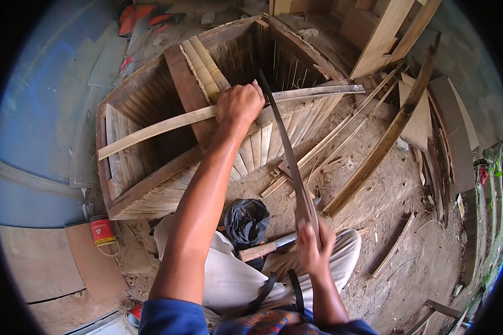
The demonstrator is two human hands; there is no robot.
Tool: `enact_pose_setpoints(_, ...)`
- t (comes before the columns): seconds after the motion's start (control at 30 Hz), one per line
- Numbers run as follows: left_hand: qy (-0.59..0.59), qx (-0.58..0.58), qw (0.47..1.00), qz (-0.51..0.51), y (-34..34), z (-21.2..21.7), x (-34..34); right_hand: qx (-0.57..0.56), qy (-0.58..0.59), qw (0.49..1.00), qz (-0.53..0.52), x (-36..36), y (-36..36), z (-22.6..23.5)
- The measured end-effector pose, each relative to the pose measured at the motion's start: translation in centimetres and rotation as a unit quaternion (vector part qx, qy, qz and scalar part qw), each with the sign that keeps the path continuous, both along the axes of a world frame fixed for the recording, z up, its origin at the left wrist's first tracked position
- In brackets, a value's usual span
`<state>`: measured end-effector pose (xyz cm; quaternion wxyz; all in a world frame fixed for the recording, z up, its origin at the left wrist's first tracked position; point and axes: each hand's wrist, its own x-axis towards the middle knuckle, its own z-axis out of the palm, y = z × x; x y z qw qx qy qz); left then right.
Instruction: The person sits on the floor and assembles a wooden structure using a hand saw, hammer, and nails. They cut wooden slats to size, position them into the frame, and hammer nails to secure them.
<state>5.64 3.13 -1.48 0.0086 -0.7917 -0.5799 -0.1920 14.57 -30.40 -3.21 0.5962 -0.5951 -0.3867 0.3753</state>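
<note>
Right hand [314,245], nearest, over the lap, closed round the grip end of a long blade [286,146], probably a saw. Wood-handled tool [257,252] by the legs, black plastic bag [247,222] just left of it, open at top, contents can't tell. Red can [101,231] on ground outside box's near-left corner, inside not visible. Left hand [240,105] farther out, fist gripping the wooden strip [162,126]. Strip lies ahead of the lap, long axis left-right across the box [151,188], ends at its left edge and past its right corner. Blade runs away from lap, crossing strip just right of left hand, the nearer hand; contact can't tell. Box open-topped, crossboard [185,84] dividing it, slatted pieces [205,70] on top; interior dark. Beyond far edge, loose boards [383,36].
</note>
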Motion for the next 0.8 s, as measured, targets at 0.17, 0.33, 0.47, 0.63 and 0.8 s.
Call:
enact_pose_setpoints(0.17,-0.024,0.009,1.000,-0.006,-0.7,0.5,0.6,0.018,0.020,1.000,0.006,0.9,2.2,2.0)
enact_pose_setpoints(0.33,-0.022,-0.030,0.999,0.000,-1.8,1.4,1.0,0.013,-0.104,0.994,-0.011,1.5,15.9,3.1)
enact_pose_setpoints(0.47,0.023,-0.016,0.999,-0.024,-1.9,1.3,1.0,-0.026,-0.121,0.992,-0.021,1.3,13.3,2.3)
enact_pose_setpoints(0.63,0.003,-0.024,1.000,-0.006,-0.9,0.4,1.1,0.026,-0.042,0.999,-0.009,0.3,5.2,0.5)
enact_pose_setpoints(0.8,-0.002,0.037,0.999,-0.016,-0.7,-0.4,1.4,-0.006,0.023,1.000,-0.004,0.9,6.1,1.7)
